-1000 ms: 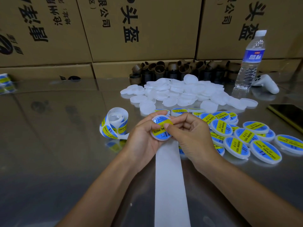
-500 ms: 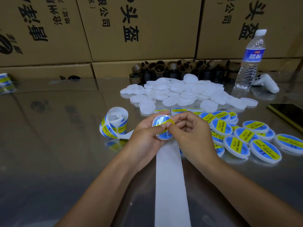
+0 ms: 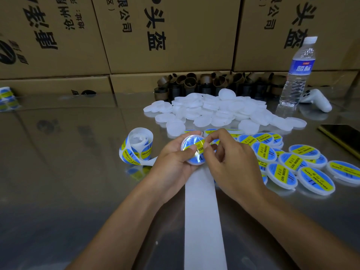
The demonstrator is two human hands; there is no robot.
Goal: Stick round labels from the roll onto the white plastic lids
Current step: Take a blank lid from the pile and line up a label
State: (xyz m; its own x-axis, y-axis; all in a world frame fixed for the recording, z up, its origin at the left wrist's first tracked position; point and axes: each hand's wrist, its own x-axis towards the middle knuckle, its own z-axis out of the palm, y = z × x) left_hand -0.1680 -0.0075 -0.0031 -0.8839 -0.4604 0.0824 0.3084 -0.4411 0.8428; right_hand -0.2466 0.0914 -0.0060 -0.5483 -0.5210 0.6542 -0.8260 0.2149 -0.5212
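My left hand [image 3: 173, 160] grips the lid [image 3: 192, 160] between us, thumb across its face; my right hand [image 3: 231, 164], at the lid's 3 o'clock, pinches its near edge; the lid is round and tilted toward me, so the label [image 3: 199, 147] gives its only axis, its yellow band running roughly 1 to 7 o'clock.

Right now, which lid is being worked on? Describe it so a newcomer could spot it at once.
Follow the white strip up the middle of the table to its far end. There the left hand grips a round lid while the right hand pinches its edge. Unlike the labelled lids lying to the right, it alone is held off the table.
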